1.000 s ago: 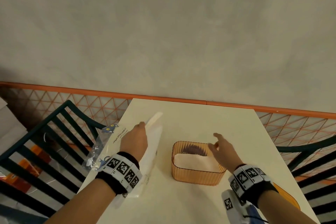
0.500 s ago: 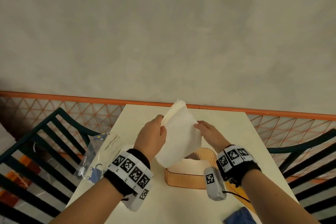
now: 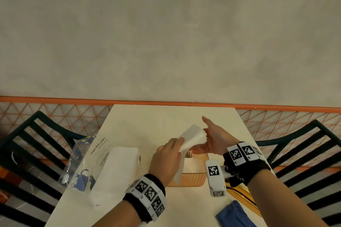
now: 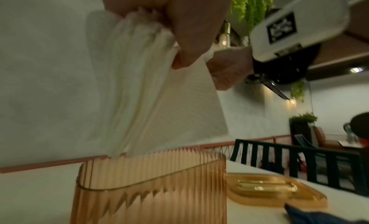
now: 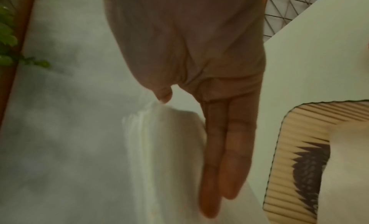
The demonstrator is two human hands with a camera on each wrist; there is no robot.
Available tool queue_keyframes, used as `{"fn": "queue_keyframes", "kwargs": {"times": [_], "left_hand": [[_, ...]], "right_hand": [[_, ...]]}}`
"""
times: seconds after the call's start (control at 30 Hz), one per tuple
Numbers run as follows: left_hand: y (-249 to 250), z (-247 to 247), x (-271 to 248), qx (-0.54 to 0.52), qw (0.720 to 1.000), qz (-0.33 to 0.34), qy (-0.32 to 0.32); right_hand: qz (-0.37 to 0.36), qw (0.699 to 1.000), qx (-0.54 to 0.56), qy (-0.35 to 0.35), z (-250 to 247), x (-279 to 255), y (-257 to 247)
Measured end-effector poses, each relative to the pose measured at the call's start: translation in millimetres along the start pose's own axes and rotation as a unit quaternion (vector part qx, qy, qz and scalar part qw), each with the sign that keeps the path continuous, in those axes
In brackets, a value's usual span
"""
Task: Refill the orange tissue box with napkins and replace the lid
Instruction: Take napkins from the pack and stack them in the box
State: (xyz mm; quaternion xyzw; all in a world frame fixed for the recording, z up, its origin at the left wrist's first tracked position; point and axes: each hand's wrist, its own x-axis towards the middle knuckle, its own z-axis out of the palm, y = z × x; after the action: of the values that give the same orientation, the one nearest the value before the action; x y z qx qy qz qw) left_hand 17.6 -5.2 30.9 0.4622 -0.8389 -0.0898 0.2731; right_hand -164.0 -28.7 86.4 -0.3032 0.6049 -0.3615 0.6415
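My left hand (image 3: 176, 146) grips a thick stack of white napkins (image 3: 192, 137) and holds it tilted above the ribbed orange tissue box (image 3: 191, 179). In the left wrist view the napkin stack (image 4: 149, 85) hangs over the box (image 4: 151, 188), its lower edge at the rim. My right hand (image 3: 207, 137) lies flat against the stack's right end with straight fingers (image 5: 225, 148). The box (image 5: 299, 148) holds some napkins. The orange lid (image 4: 275, 191) lies on the table right of the box, partly under my right wrist (image 3: 238, 191).
A large pack of white napkins (image 3: 116, 171) and its clear printed wrapper (image 3: 83, 162) lie on the left of the cream table (image 3: 166, 116). A blue cloth (image 3: 234, 214) sits at the near right edge. Dark slatted chairs (image 3: 27, 153) flank the table.
The napkin stack came from the left pack to above the box and now tilts lower. My right hand opened flat against its end.
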Motion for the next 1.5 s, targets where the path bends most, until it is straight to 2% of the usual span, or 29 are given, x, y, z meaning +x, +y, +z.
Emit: {"fn": "queue_keyframes", "kwargs": {"times": [0.13,0.17,0.2,0.23,0.27,0.3,0.33,0.37,0.4,0.43,0.47,0.5,0.53,0.57,0.63,0.7,0.83,0.97,1.03,1.1,1.17,1.27,1.4,1.5], "left_hand": [[2,13,-1,-0.003,0.997,0.063,-0.040],[1,17,-2,-0.020,0.997,0.067,-0.030],[-1,21,-3,-0.066,0.996,0.054,-0.030],[-2,21,-4,-0.117,0.993,0.021,-0.002],[-3,20,-5,-0.185,0.982,-0.031,0.026],[-4,19,-4,-0.260,0.958,-0.095,0.069],[-7,18,-2,-0.335,0.920,-0.181,0.092],[-10,17,1,-0.435,0.852,-0.278,0.084],[-15,15,6,-0.543,0.756,-0.362,0.057],[-22,15,9,-0.633,0.651,-0.418,0.025],[-27,13,10,-0.693,0.567,-0.446,-0.002],[-30,10,12,-0.736,0.508,-0.447,-0.021],[-33,7,14,-0.753,0.491,-0.437,-0.037],[-32,4,16,-0.765,0.485,-0.421,-0.052],[-29,-2,22,-0.753,0.499,-0.422,-0.077],[-25,-5,29,-0.718,0.542,-0.429,-0.081],[-29,4,34,-0.554,0.698,-0.450,-0.051],[-27,9,35,-0.436,0.794,-0.420,-0.058],[-24,12,35,-0.400,0.815,-0.416,-0.054],[-22,16,36,-0.396,0.816,-0.418,-0.053],[-20,20,38,-0.391,0.817,-0.418,-0.063],[-19,22,43,-0.344,0.841,-0.412,-0.074],[-27,21,48,-0.298,0.862,-0.407,-0.044],[-36,27,51,-0.245,0.885,-0.392,-0.054]], "right_hand": [[-0.014,0.994,-0.109,0.012,-1,-8,-8],[-0.025,0.991,-0.132,0.023,-2,-8,-8],[-0.036,0.988,-0.144,0.032,-5,-7,-8],[-0.046,0.988,-0.143,0.038,-7,-8,-8],[-0.057,0.989,-0.130,0.039,-10,-8,-9],[-0.066,0.991,-0.107,0.034,-11,-10,-10],[-0.076,0.993,-0.083,0.022,-12,-11,-10],[-0.085,0.994,-0.062,0.007,-13,-13,-11],[-0.093,0.995,-0.044,-0.005,-13,-14,-11],[-0.101,0.994,-0.029,-0.011,-13,-15,-12],[-0.108,0.994,-0.013,-0.013,-14,-16,-12],[-0.113,0.993,-0.002,-0.012,-15,-16,-11],[-0.117,0.993,0.006,-0.010,-16,-15,-9],[-0.115,0.993,0.009,-0.003,-18,-14,-6],[-0.100,0.995,-0.003,0.011,-18,-11,4],[-0.081,0.996,-0.022,0.024,-18,-9,14],[-0.082,0.992,-0.044,0.081,-19,-7,22],[-0.060,0.989,-0.085,0.105,-14,-7,26],[-0.063,0.983,-0.118,0.128,-14,-3,27],[-0.068,0.976,-0.144,0.147,-14,3,30],[-0.060,0.973,-0.173,0.143,-14,9,35],[-0.042,0.971,-0.192,0.139,-15,15,37],[-0.028,0.972,-0.178,0.154,-19,21,34],[-0.022,0.957,-0.237,0.165,-15,26,35]]}}
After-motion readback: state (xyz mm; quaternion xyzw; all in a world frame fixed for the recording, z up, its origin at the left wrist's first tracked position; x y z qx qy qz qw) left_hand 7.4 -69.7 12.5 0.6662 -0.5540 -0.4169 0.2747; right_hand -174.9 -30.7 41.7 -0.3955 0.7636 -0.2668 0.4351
